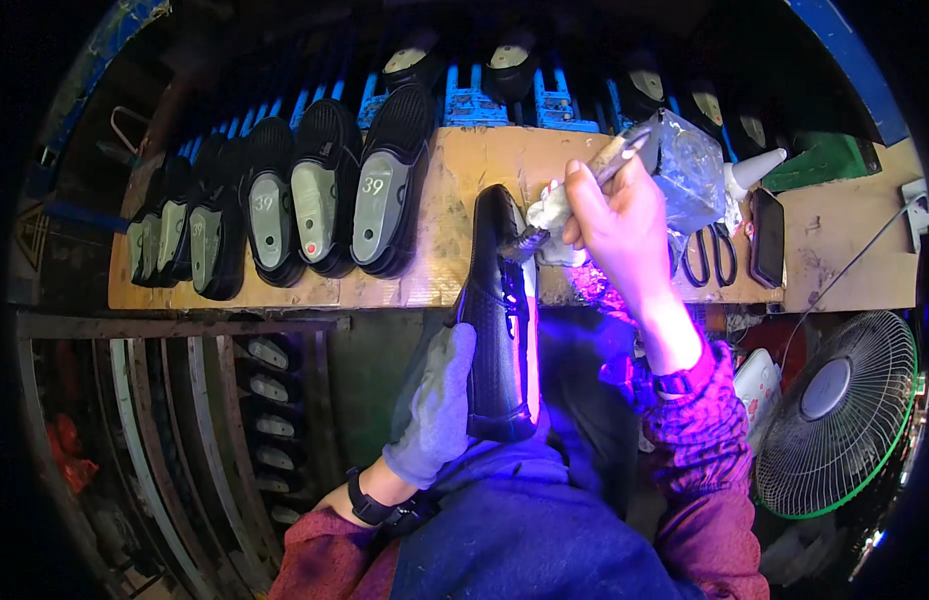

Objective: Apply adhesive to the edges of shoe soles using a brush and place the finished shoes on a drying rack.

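Note:
My left hand (437, 398), in a grey glove, grips a black shoe (495, 365) from its left side. The shoe stands nearly upright in front of me, its long side edge lit purple and pink. Bare, my right hand (625, 225) closes round the handle of a brush (612, 158). Its dark bristles touch the upper part of the shoe's side. White cloth-like material is bunched round the brush near my fingers. Just behind the right hand sits a grey block-like container (690, 170) with a smeared surface.
Black shoes with grey insoles (383, 205) line the left of the wooden bench (445, 270). Blue racks (475, 105) run behind it. Scissors (723, 255) and a phone-like dark slab (768, 240) lie at the right. A fan (835, 410) stands low right, a shoe rack (135, 400) low left.

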`<move>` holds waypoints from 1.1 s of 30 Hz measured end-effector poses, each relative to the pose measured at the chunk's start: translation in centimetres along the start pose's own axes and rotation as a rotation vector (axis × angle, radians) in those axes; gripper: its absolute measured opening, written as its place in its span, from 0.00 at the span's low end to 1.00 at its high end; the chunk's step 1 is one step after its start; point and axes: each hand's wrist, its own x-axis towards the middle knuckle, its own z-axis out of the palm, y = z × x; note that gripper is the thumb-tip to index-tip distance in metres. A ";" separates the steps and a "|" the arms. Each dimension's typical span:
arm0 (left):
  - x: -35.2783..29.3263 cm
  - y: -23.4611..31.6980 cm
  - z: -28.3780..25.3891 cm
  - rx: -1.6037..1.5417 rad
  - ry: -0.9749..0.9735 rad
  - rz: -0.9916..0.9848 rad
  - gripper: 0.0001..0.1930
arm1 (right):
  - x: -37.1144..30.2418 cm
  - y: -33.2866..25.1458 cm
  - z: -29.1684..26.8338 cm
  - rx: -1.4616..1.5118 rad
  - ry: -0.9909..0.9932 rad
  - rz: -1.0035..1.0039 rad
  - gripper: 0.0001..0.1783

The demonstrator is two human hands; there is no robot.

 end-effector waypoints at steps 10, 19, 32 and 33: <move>2.2 3.0 -1.1 -0.502 -0.217 -0.593 0.26 | -7.7 -2.5 -1.5 -0.202 -0.130 -0.006 0.09; 2.0 1.9 0.4 -0.632 -0.093 -0.417 0.28 | -8.5 -6.3 -2.5 -0.107 -0.394 -0.316 0.09; 3.6 0.9 -2.4 -0.446 -0.081 -0.202 0.34 | -2.5 -12.4 -4.1 -0.227 -1.106 -0.623 0.12; 3.4 0.7 -2.3 -0.496 -0.070 -0.238 0.35 | -2.2 -12.3 -4.1 -0.215 -1.118 -0.653 0.12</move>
